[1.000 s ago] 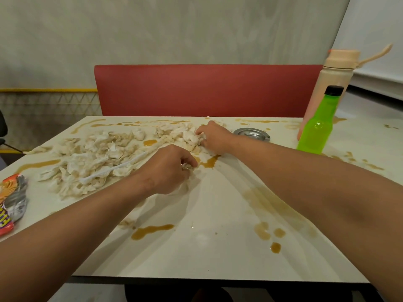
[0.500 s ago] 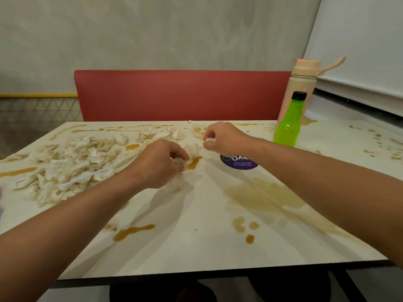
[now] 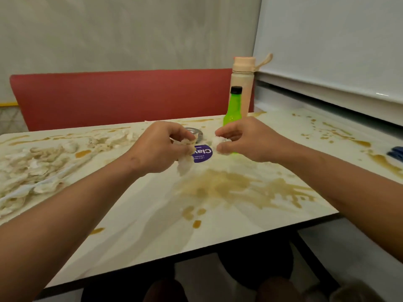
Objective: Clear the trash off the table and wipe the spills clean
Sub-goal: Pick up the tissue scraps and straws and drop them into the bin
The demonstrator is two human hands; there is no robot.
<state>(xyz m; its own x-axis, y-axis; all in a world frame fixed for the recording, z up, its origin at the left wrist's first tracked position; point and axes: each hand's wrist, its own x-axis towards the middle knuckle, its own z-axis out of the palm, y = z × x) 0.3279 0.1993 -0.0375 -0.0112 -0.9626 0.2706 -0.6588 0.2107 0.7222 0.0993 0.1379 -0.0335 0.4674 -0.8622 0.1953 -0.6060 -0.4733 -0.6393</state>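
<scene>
The pale table [image 3: 152,232] in front of the red bench [image 3: 122,97] was smeared with brown spills, the widest puddle [image 3: 237,188] spreading just below both raised hands. The left hand [image 3: 157,149] clutched a stained tissue wad [image 3: 184,166]; the right hand [image 3: 246,139] pinched a smaller white wad [image 3: 219,141]. The puddle lay nearer the person than either grip, slightly right of centre, so the right hand looked closer. The tissue heap [image 3: 37,168] sat far left.
</scene>
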